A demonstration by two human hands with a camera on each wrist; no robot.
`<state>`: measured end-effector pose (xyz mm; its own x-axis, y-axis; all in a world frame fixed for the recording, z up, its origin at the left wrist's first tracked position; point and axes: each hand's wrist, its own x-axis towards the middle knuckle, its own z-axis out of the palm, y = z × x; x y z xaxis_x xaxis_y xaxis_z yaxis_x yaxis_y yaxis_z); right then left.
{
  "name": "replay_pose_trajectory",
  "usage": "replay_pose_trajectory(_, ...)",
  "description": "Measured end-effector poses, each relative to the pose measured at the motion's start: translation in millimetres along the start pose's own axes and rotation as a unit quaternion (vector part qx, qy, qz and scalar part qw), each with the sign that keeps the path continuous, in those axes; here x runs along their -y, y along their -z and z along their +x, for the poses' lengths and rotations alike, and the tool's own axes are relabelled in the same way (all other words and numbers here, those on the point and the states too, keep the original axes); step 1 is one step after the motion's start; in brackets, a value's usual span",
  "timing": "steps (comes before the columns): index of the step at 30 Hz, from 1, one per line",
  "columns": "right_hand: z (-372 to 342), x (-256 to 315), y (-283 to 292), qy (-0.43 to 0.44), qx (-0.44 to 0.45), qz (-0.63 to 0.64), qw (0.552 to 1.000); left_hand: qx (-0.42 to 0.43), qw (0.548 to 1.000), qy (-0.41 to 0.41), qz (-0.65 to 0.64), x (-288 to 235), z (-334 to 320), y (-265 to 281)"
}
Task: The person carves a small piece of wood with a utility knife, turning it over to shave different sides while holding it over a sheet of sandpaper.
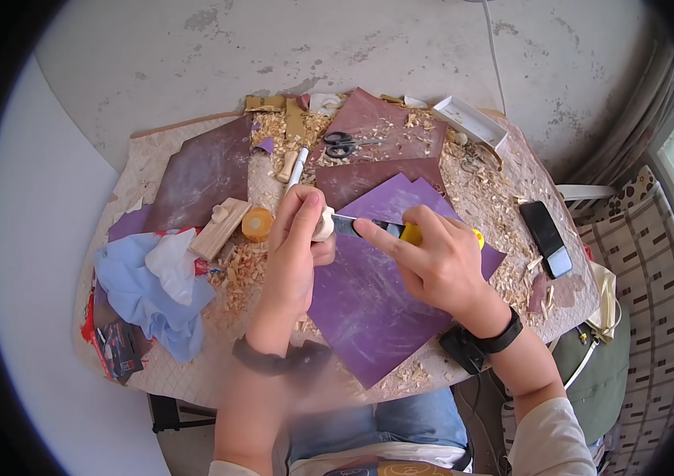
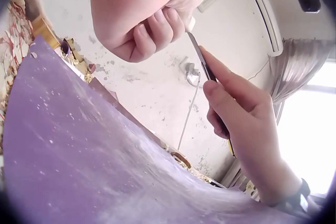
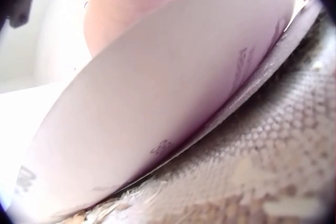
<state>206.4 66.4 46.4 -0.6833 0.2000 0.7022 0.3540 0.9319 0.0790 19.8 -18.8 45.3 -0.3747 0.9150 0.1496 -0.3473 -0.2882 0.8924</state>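
In the head view my left hand (image 1: 293, 250) grips a small pale carved wood piece (image 1: 322, 226) between thumb and fingers. My right hand (image 1: 446, 266) holds a utility knife (image 1: 410, 234) with a yellow and black handle, its index finger stretched along the knife. The blade points left and meets the wood piece. From the left wrist, the curled left fingers (image 2: 152, 32) hide most of the wood, and the knife blade (image 2: 195, 45) reaches up to it. Below both hands lie purple sandpaper sheets (image 1: 376, 317). A raised sandpaper sheet (image 3: 157, 87) blocks most of the right wrist view.
Wood shavings (image 1: 241, 274) litter the table. Left of the hands are a wooden block (image 1: 218, 228), a round yellow item (image 1: 257, 225) and a light blue cloth (image 1: 142, 278). Scissors (image 1: 341, 144) and a white tray (image 1: 470, 120) lie behind; a phone (image 1: 545, 238) is at right.
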Motion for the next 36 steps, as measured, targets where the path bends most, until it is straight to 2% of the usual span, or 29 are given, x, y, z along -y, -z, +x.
replay_pose_trajectory(8, 2.0, 1.3, 1.0, 0.011, -0.018, -0.002, 1.0, 0.017, 0.996, 0.026, -0.087, 0.4, -2.1, 2.5)
replay_pose_trajectory(17, 1.7, -0.4, -2.5, 0.019, -0.032, -0.023, 0.999, 0.068, 0.974, 0.108, -0.187, 3.1, 0.3, 6.3)
replay_pose_trajectory(20, 0.8, 0.6, -2.4, 0.007, -0.027, -0.02, 0.999, 0.065, 0.983, 0.098, -0.143, 3.2, -1.9, 0.7)
replay_pose_trajectory(22, 0.1, -1.4, -4.8, -0.016, -0.083, 0.02, 0.996, 0.035, 0.994, 0.081, -0.06, 3.6, -2.8, -6.4)
replay_pose_trajectory(26, 1.1, -1.5, -2.5, -0.03, -0.119, 0.049, 0.991, 0.042, 0.997, 0.067, -0.024, 4.9, -3.9, -9.5)
replay_pose_trajectory(28, -0.1, -3.0, -5.5, -0.079, -0.148, 0.093, 0.981, 0.034, 0.997, 0.072, -0.009, 5.6, -4.6, -11.8)
replay_pose_trajectory(30, -2.6, -6.9, -10.8, -0.084, -0.149, 0.079, 0.982, 0.027, 0.998, 0.058, 0.027, 7.4, -6.0, -15.7)
replay_pose_trajectory(32, -3.9, -5.6, -13.3, -0.113, -0.104, 0.083, 0.985, 0.018, 0.997, 0.042, 0.065, 9.4, -5.5, -15.6)
replay_pose_trajectory(34, -4.9, -6.4, -17.6, -0.102, -0.098, 0.092, 0.986, 0.034, 0.993, -0.022, 0.107, 13.8, -3.3, -13.6)
replay_pose_trajectory(36, -4.4, -6.0, -16.5, -0.092, -0.093, 0.099, 0.987, 0.033, 0.993, -0.025, 0.109, 9.5, -3.6, -16.1)
